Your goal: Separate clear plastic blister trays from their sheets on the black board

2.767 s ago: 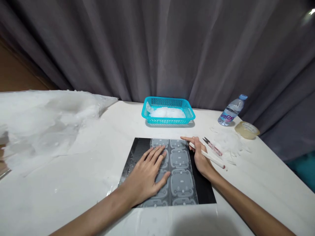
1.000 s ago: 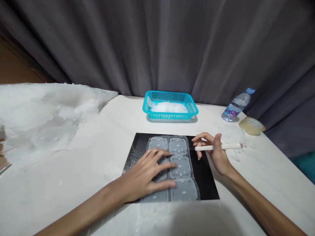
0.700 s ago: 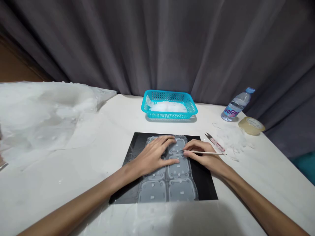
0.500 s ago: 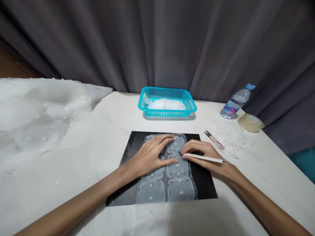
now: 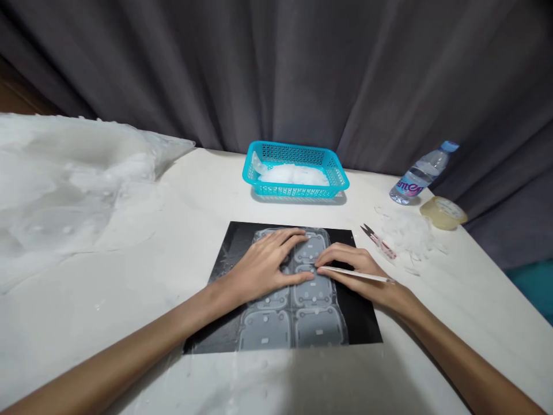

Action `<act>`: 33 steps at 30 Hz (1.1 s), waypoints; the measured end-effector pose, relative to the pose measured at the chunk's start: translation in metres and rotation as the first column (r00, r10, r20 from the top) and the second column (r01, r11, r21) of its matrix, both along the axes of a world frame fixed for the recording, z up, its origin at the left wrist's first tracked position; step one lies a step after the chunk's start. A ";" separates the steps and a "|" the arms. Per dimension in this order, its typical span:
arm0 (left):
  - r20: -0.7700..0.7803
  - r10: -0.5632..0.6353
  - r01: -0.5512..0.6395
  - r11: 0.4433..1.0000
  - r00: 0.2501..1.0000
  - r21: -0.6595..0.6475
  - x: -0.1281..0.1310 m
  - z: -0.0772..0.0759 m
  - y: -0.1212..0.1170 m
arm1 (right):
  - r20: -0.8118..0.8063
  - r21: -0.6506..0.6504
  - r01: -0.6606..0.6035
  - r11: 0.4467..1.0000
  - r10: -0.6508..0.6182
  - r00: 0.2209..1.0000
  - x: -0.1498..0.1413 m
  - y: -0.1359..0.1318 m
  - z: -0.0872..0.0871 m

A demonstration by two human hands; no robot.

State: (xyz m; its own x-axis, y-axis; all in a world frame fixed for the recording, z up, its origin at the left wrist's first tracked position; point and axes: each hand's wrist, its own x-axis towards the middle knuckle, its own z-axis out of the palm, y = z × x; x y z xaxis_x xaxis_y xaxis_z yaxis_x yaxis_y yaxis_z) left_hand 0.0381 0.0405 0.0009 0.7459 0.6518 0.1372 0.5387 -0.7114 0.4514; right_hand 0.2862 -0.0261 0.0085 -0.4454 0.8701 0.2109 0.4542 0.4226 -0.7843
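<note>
A translucent moulded sheet (image 5: pixel 318 329) with several rounded square cells lies flat on a black mat (image 5: pixel 360 314). My left hand (image 5: pixel 268 262) rests on it with fingers spread, covering part of the left cells. In my right hand (image 5: pixel 352 265) a slim white pen-shaped tool (image 5: pixel 358 275) is pinched between thumb and fingers. Its front end meets the sheet near the seam between the upper and middle right cells. The tip itself is hidden by my fingers.
Beyond the mat stands a turquoise basket (image 5: pixel 298 192) holding white pieces. A large clear plastic bag (image 5: pixel 73 173) lies at left. To the right are thread snips (image 5: pixel 379 242), translucent scraps (image 5: pixel 408 233), a tape roll (image 5: pixel 444 213) and a water bottle (image 5: pixel 421 176). A grey curtain (image 5: pixel 302 69) hangs behind.
The view has shifted slightly. My right fingers and the pen-shaped tool have moved a little along the sheet, and its dark tip no longer shows. My left hand keeps its place.
</note>
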 end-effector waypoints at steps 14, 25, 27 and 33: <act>0.010 -0.027 0.028 1.000 1.000 -0.001 0.001 -0.002 0.004 | 0.135 0.239 -0.092 0.967 0.061 0.989 -0.004 -0.003 0.000; 0.032 -0.029 0.030 0.999 0.999 -0.015 0.002 -0.002 0.004 | 0.214 0.342 -0.174 0.923 0.104 0.971 0.000 0.000 -0.006; 0.031 -0.028 0.028 0.999 0.999 -0.020 0.002 -0.001 0.004 | 0.247 0.398 -0.165 0.903 0.068 0.967 -0.004 0.002 -0.010; 0.024 -0.006 0.008 0.996 1.000 -0.087 0.003 0.000 0.005 | 0.413 0.475 -0.135 0.869 -0.085 0.907 -0.005 -0.003 -0.019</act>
State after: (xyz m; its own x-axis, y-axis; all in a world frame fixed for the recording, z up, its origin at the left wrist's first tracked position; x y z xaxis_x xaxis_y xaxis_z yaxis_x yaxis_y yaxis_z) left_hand 0.0407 0.0455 0.0010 0.7476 0.6569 0.0977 0.5223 -0.6724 0.5245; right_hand 0.2810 -0.0291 -0.0100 -0.6058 0.6916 0.3934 0.6681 0.7107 -0.2204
